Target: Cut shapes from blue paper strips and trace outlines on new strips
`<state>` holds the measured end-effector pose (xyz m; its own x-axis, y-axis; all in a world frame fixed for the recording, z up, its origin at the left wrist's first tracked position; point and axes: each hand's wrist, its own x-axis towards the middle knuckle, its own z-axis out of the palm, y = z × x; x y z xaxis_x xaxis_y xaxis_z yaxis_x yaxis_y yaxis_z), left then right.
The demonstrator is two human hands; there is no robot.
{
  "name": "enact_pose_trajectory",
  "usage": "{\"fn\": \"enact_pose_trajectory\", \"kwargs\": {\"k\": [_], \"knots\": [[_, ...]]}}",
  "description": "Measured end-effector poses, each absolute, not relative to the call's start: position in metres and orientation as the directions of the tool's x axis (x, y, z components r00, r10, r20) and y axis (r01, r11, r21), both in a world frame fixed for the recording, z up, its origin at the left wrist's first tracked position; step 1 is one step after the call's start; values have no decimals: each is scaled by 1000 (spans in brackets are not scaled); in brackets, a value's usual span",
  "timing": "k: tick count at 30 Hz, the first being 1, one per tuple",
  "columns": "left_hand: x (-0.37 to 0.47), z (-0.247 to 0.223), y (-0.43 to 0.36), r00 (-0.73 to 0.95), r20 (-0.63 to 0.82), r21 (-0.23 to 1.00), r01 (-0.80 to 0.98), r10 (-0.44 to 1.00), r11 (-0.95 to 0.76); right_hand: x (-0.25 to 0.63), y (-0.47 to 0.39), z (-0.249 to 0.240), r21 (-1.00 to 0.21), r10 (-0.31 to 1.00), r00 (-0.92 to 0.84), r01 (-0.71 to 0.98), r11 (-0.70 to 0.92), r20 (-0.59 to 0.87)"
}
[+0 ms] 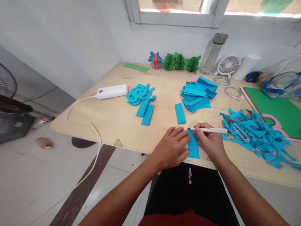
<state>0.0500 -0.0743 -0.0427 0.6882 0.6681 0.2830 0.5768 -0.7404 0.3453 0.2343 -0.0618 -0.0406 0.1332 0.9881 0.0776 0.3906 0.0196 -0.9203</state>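
Note:
A blue paper strip (193,147) lies at the table's front edge between my hands. My left hand (172,146) rests flat with its fingers stretched, their tips on the strip's left side. In my right hand (210,141) is a white pen (211,130), its tip touching the strip near the top end. Just beyond lies another blue strip (180,113). Two more blue strips (147,115) lie farther left, beside a heap of curved blue cut-outs (140,94). A stack of folded blue paper (198,94) sits farther back.
Right of my hand, blue scraps (261,135) are heaped with scissors (236,127) among them. A white power bank (112,91) trails a cable over the left edge. Along the back stand green paper shapes (180,61), a bottle (215,53) and a small fan (228,65).

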Motion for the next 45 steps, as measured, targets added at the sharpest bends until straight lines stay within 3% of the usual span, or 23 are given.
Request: {"fn": "enact_pose_trajectory", "kwargs": {"k": [45], "knots": [[50, -43, -74, 689, 280, 347, 576, 668, -740, 234, -60, -44, -922, 988, 133, 388, 18, 75]]}}
